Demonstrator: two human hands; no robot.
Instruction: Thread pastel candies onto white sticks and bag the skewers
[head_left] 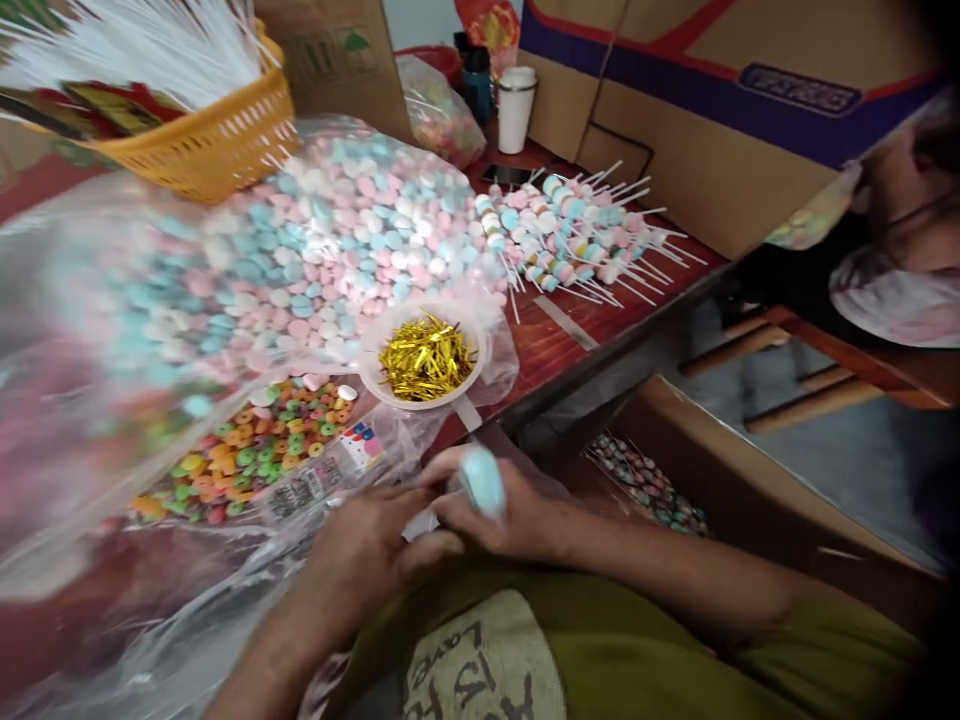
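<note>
Both of my hands meet close to my body below the table edge. My right hand [517, 515] is closed, with a blurred pale blue marshmallow [482, 482] showing at its fingers. Whether the marshmallow is on a stick cannot be made out. My left hand [371, 535] is closed, its fingertips against the right hand, and a bit of whitish material [421, 524] shows between them. Just beyond lies a bowl [367, 365] of gold twist ties [427, 358]. To the left are colourful candy rings [255, 445] in clear plastic. Behind them spreads a big bag of pastel marshmallows [322, 250].
Finished-looking marshmallow skewers [570, 235] are piled on the red table [525, 365]. A yellow basket [210, 150] holds white sticks. A white cup [517, 110] and cardboard box [697, 130] stand behind. An open carton [720, 460] sits at right, near another person [900, 230].
</note>
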